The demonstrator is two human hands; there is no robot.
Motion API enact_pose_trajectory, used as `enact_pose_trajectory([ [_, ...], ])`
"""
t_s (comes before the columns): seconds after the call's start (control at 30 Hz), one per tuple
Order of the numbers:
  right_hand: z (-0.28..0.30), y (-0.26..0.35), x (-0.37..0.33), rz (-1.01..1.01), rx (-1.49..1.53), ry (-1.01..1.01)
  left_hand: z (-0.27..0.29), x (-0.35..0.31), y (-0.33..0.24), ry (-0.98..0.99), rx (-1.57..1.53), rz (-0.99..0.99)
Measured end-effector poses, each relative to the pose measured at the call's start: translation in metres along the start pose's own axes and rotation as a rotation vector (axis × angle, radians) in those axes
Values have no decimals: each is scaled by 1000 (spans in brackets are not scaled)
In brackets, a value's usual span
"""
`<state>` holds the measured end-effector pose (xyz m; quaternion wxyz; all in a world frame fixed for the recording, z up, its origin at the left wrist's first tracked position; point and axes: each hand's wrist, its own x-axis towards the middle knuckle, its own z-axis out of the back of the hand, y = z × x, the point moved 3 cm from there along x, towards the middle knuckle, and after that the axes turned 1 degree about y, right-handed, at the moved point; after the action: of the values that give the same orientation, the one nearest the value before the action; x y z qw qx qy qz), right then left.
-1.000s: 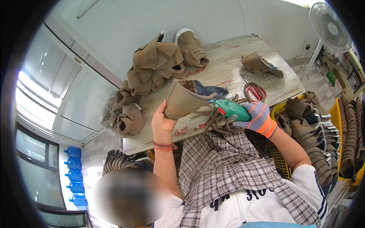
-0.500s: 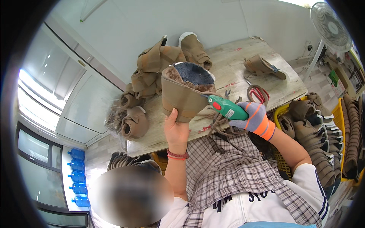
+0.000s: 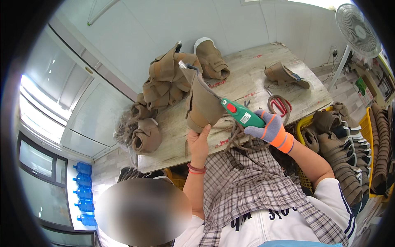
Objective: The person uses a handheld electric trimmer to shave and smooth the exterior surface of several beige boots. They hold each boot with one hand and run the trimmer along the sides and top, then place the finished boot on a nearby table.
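My bare left hand (image 3: 198,144) grips a brown shoe upper (image 3: 203,103) from below, thumb on its outer side, holding it tilted above the table. Only a little of its dark lining shows at the top. In my right hand (image 3: 269,128), wearing a grey and orange glove, is a green handheld power cutter (image 3: 243,114) with a red button. The cutter's front end meets the right edge of the upper; its blade is too small to make out. Brown trimmed strips (image 3: 236,133) lie on the table under the cutter. Scissors (image 3: 281,103) with red handles rest beyond my right hand.
A pile of brown shoe uppers (image 3: 173,76) stands at the table's back left, and a lone upper (image 3: 284,75) lies at the right. Yellow baskets (image 3: 303,123) full of uppers flank the worn pale table (image 3: 242,66). A white fan (image 3: 358,31) stands far right.
My left hand has turned the shoe upper, so its furry opening has swung out of sight, and has shifted slightly right. The cutter has moved a little left, staying at the upper's edge.
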<state>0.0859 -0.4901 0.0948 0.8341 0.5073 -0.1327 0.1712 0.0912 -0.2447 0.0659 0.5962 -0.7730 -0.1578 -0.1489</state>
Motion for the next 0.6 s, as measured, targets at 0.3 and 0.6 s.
enact_pose_trajectory([
  [0.3,-6,-12,2,-117,175,-47,-13,-3,2,115,939,-459],
  [0.6,-6,-18,4,-357,501,36,-13,-11,21,288,987,-463],
])
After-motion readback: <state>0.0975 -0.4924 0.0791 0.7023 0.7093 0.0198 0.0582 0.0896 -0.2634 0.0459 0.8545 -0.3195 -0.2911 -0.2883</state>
